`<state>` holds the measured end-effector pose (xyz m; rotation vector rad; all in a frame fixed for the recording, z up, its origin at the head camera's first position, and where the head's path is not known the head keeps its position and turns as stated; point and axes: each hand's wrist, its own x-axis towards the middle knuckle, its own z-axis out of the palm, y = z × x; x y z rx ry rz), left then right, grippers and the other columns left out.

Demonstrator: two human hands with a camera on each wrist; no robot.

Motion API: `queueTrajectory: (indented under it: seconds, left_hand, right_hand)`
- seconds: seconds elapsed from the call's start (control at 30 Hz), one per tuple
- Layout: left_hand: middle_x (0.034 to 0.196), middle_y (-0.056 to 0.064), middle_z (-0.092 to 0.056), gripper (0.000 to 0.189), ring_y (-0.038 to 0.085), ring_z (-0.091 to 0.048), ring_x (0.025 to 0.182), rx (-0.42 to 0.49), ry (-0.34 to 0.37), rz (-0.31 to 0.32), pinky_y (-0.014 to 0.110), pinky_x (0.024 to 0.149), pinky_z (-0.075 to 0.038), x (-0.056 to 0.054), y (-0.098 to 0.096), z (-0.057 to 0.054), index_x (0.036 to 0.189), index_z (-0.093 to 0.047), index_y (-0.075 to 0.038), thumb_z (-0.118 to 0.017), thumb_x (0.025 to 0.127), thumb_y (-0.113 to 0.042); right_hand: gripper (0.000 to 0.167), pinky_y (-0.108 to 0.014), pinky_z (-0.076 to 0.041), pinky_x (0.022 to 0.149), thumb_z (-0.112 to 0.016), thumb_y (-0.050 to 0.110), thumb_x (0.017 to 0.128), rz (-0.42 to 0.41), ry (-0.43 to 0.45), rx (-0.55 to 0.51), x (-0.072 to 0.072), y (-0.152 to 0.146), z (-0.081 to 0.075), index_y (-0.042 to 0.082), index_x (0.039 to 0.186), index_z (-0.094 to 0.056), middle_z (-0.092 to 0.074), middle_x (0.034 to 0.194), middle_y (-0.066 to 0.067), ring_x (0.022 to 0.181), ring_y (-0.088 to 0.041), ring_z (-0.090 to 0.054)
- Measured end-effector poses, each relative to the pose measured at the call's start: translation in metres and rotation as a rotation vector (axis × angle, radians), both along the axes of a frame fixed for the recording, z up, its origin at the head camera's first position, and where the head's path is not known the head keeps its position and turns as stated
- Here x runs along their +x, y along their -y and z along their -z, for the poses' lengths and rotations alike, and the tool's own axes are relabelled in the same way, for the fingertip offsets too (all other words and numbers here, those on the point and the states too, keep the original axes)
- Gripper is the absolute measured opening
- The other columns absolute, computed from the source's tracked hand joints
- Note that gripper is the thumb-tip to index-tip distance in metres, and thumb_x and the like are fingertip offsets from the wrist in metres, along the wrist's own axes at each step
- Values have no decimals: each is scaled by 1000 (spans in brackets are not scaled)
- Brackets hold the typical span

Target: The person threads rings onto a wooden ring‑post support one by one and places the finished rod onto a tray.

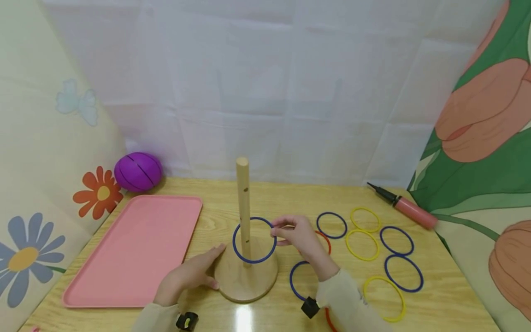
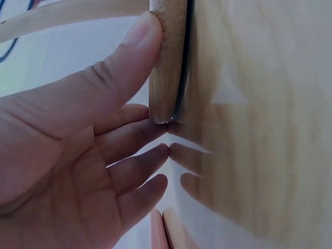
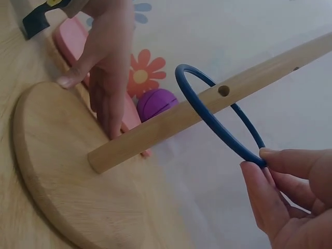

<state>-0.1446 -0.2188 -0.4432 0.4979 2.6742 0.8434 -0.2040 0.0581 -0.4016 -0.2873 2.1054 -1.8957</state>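
Observation:
A wooden post [image 1: 243, 198] rises from a round wooden base [image 1: 257, 283] on the table. Around the post, well above the base, is a blue ring [image 3: 208, 118], its right side pinched between the thumb and fingertips of my right hand [image 1: 303, 237]. The ring sits tilted, and the post passes through it. My left hand [image 1: 188, 272] rests against the left side of the base with fingers extended. In the left wrist view its thumb [image 2: 137, 46] touches the base's edge, while the fingertips lie lower, beside the edge.
Several blue, yellow and red rings lie right of the base, among them a yellow ring [image 1: 367, 260] and a blue ring [image 1: 332, 213]. A pink tray [image 1: 132, 249] lies left, a purple ball [image 1: 138, 171] behind it. At the back right is a red-and-black hand pump [image 1: 410, 210].

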Motion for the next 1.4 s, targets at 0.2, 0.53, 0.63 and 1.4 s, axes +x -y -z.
queueTrajectory:
  seconds: [0.2,0.53,0.63,1.4]
  left_hand:
    - [146,37,-35,96,54,-36,133,-6,-44,11,63,113,-29,1,-3,3,143,-32,15,-83,67,-14]
    - [145,37,-36,96,52,-38,133,5,-43,0,60,113,-30,2,-10,3,142,-32,16,-83,67,-14]
    - [145,36,-37,96,51,-39,133,1,-46,-4,60,113,-30,2,-11,5,142,-33,15,-84,66,-14]
    - [141,38,-41,94,51,-43,130,-17,-117,-8,59,112,-33,5,-28,7,139,-36,18,-85,65,-13]
  right_hand:
    - [23,-43,-62,76,-66,-2,87,2,2,37,2,1,16,-13,108,-64,-70,90,-12,83,-17,-71]
    - [22,-43,-63,73,-67,-3,86,-8,-18,102,4,1,34,-12,106,-65,-68,88,-14,77,-16,-69]
    - [20,-39,-63,70,-68,-3,86,-5,-21,121,4,1,39,-10,104,-67,-68,87,-12,73,-10,-66]
    - [15,-27,-62,61,-68,-2,85,-34,-44,266,4,4,58,-6,100,-69,-68,87,-12,68,-8,-62]
